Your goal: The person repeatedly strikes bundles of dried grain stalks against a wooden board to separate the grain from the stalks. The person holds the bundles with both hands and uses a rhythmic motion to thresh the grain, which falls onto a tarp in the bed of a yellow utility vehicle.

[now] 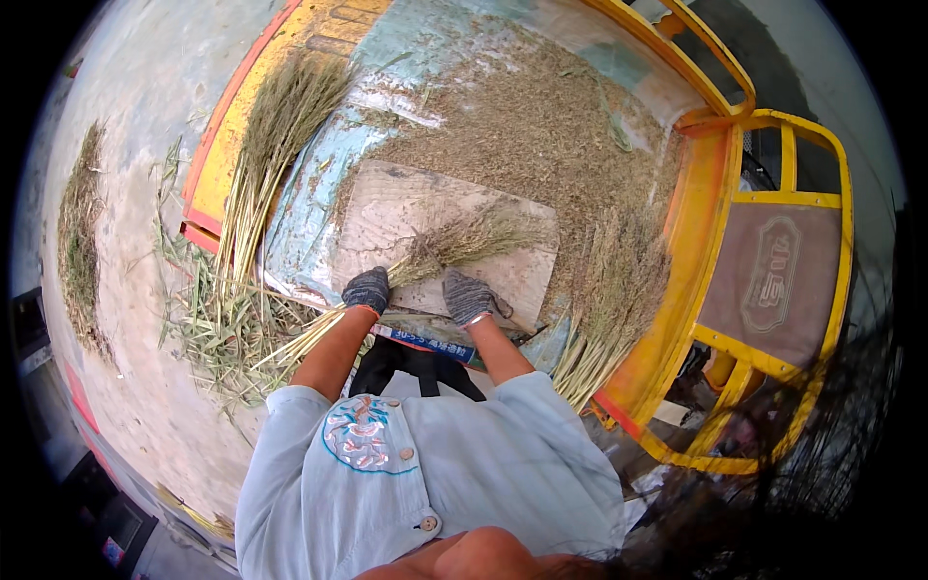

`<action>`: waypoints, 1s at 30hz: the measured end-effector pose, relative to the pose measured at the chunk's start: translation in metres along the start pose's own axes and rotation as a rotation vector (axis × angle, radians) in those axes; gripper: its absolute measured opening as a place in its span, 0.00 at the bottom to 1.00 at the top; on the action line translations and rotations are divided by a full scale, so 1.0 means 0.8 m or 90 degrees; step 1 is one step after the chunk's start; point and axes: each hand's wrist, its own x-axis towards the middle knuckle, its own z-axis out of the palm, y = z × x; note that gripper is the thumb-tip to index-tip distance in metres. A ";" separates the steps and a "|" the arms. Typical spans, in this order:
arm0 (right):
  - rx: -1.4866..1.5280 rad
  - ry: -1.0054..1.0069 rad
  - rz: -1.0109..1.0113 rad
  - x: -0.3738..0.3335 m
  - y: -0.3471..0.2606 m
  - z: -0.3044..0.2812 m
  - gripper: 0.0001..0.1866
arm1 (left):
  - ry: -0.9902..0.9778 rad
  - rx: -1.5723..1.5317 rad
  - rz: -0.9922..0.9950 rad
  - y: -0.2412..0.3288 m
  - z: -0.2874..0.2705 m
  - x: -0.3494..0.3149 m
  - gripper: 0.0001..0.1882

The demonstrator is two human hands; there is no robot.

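Clamped around stalks (314, 337) of seed-headed grass bundle (440, 249) with gloved left hand (366, 289). Lying across wooden board (387, 208), slanting lower left to upper right, heads ahead and rightward. Nearer to heads, just below, with gloved right hand (467, 296), apart from left; cannot tell whether gripping.

I'd call this a farm-like work yard, with cut greenery (227, 338) strewn over bare, pale ground (145, 222) beside a yellow metal-framed cart bed (688, 280), itself spread with loose brown plant litter (551, 126) and sheaves of dry stalks (280, 135).
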 end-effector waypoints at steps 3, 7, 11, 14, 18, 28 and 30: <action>-0.057 -0.096 0.222 -0.014 0.089 -0.054 0.16 | -0.028 -0.015 0.000 -0.002 -0.001 0.000 0.14; 0.038 0.097 0.505 -0.026 0.140 -0.094 0.15 | -0.030 -0.003 -0.012 -0.008 -0.006 0.014 0.14; 0.054 0.061 0.298 -0.009 0.010 -0.100 0.13 | -0.021 -0.005 -0.005 -0.011 -0.005 0.015 0.13; 0.114 -0.079 0.056 0.012 -0.098 -0.044 0.14 | 0.002 0.000 0.029 -0.011 -0.001 0.012 0.14; 0.150 -0.148 0.175 0.019 -0.040 -0.036 0.17 | -0.019 0.006 0.026 -0.025 0.003 0.013 0.14; 0.047 0.147 0.453 -0.015 0.157 -0.104 0.15 | -0.088 -0.020 0.026 -0.023 -0.003 0.019 0.18; 0.024 0.036 0.353 -0.004 0.063 -0.104 0.13 | -0.074 -0.026 0.051 -0.030 0.012 0.020 0.18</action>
